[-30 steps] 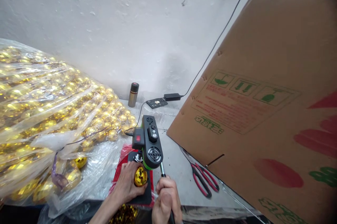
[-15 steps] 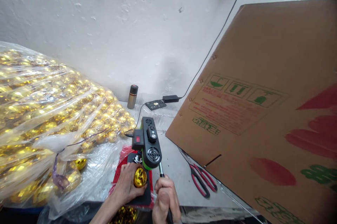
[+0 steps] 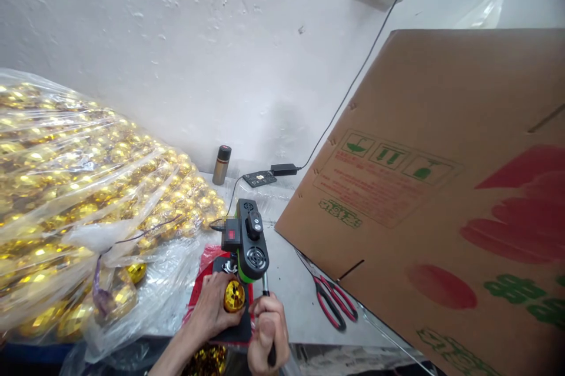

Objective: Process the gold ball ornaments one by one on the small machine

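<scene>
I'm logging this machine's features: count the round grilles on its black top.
2, both atop the black machine: the far grille, at the end away from the left hand, and the near grille, towards the gold ball it holds. Hidden sides may have more.

The mirror ball (image 3: 233, 296) in front of you is shiny gold, patterned with small facets. Your bench machine (image 3: 252, 240) is black, with a bright green edge. You see scissors (image 3: 330, 308) with red-and-black handles, and a brown cardboard box (image 3: 424, 205) printed in red and green.
</scene>
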The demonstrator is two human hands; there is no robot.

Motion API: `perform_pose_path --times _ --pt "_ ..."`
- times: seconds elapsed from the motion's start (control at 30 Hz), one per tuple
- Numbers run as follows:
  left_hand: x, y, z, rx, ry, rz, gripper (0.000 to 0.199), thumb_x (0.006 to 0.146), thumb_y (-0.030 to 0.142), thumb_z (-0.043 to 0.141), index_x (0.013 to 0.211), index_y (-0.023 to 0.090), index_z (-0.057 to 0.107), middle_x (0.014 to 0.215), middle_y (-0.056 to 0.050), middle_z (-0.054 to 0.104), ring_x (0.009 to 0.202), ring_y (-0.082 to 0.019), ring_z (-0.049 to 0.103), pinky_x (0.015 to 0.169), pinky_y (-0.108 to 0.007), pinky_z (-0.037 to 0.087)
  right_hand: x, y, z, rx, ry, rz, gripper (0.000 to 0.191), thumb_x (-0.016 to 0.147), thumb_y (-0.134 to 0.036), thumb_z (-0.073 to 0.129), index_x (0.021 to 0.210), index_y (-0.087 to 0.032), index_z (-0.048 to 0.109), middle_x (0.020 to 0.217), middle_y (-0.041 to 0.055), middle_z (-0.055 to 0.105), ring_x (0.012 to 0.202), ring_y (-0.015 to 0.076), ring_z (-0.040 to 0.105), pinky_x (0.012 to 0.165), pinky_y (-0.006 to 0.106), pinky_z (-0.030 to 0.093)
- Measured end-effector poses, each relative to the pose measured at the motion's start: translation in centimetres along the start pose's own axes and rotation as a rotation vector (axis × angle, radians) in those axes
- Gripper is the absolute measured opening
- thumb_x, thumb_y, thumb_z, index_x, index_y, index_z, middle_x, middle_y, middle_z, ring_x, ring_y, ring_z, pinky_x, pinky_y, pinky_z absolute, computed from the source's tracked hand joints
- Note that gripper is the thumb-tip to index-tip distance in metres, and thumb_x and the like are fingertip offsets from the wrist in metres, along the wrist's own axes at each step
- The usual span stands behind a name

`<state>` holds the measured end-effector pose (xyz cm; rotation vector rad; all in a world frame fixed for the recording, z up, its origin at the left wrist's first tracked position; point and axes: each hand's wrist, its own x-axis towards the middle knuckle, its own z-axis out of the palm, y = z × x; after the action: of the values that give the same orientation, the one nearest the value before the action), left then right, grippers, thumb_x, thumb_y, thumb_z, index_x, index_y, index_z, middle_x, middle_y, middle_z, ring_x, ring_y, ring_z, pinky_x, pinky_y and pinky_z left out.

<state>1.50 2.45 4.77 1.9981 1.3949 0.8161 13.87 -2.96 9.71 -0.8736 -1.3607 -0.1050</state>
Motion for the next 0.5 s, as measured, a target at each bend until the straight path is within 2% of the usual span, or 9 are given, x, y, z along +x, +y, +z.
perform_pose_path --times 0.07,0.13,0.2,0.3,0.37,0.43,0.5 --pt "0.2 -0.1 0.1 0.003 0.002 -0.005 0.043 0.070 0.030 0.075 0.111 0.020 0.072 0.106 -0.012 0.078 0.102 -0.037 0.070 0.095 -0.050 0.048 1.1 -1.0 0.1 0.045 0.047 0.109 0.039 0.112 -0.025 0.042 0.074 -0.023 0.053 0.071 -0.0034 0.058 0.060 0.0116 0.055 0.072 0.027 0.050" --pt "0.3 -0.3 0.1 -0.005 -0.002 -0.011 0.047 0.069 0.029 0.077 0.114 0.020 0.072 0.109 -0.013 0.078 0.105 -0.038 0.070 0.097 -0.051 0.050 3.3 -2.3 -0.1 0.081 0.040 0.258 0.037 0.111 -0.026 0.045 0.076 -0.022 0.057 0.070 -0.0033 0.055 0.056 0.0107 0.049 0.054 0.024 0.039" --pt "0.0 -0.6 0.1 -0.027 0.004 -0.005 0.051 0.069 0.028 0.079 0.119 0.020 0.072 0.115 -0.013 0.078 0.110 -0.039 0.070 0.099 -0.053 0.051 5.8 -3.5 -0.5 0.094 -0.037 0.346 0.038 0.111 -0.029 0.049 0.075 -0.021 0.059 0.067 -0.0034 0.052 0.055 0.0111 0.047 0.052 0.025 0.037" --pt "-1.8 -1.8 0.6 -0.047 0.033 0.057 0.059 0.074 0.029 0.083 0.132 0.023 0.070 0.126 -0.014 0.078 0.118 -0.039 0.070 0.103 -0.055 0.053 8.2 -4.5 -0.8 0.096 -0.068 0.337 0.043 0.111 -0.032 0.050 0.070 -0.021 0.057 0.064 -0.0035 0.049 0.055 0.0114 0.046 0.052 0.025 0.037" --pt "-3.9 -3.2 1.1 -0.010 0.061 0.132 0.072 0.075 0.036 0.088 0.142 0.024 0.066 0.135 -0.017 0.076 0.123 -0.041 0.069 0.106 -0.056 0.054 8.1 -4.6 -0.8 0.099 -0.055 0.317 0.044 0.111 -0.033 0.050 0.069 -0.022 0.056 0.064 -0.0028 0.050 0.056 0.0116 0.047 0.052 0.025 0.037" --pt "-5.9 -4.8 1.4 0.055 0.084 0.230 0.088 0.074 0.049 0.092 0.152 0.025 0.059 0.143 -0.019 0.072 0.128 -0.043 0.068 0.107 -0.055 0.056 6.8 -4.6 -0.5 0.105 -0.018 0.358 0.043 0.111 -0.035 0.051 0.070 -0.021 0.058 0.066 -0.0021 0.052 0.056 0.0117 0.048 0.054 0.026 0.038" --pt "-6.8 -6.2 0.8 0.120 0.149 0.283 0.081 0.083 0.055 0.083 0.154 0.027 0.058 0.148 -0.018 0.070 0.130 -0.040 0.068 0.107 -0.052 0.058 5.4 -4.7 -0.1 0.113 0.040 0.450 0.041 0.110 -0.038 0.053 0.073 -0.021 0.059 0.068 -0.0022 0.053 0.055 0.0116 0.047 0.055 0.028 0.037"
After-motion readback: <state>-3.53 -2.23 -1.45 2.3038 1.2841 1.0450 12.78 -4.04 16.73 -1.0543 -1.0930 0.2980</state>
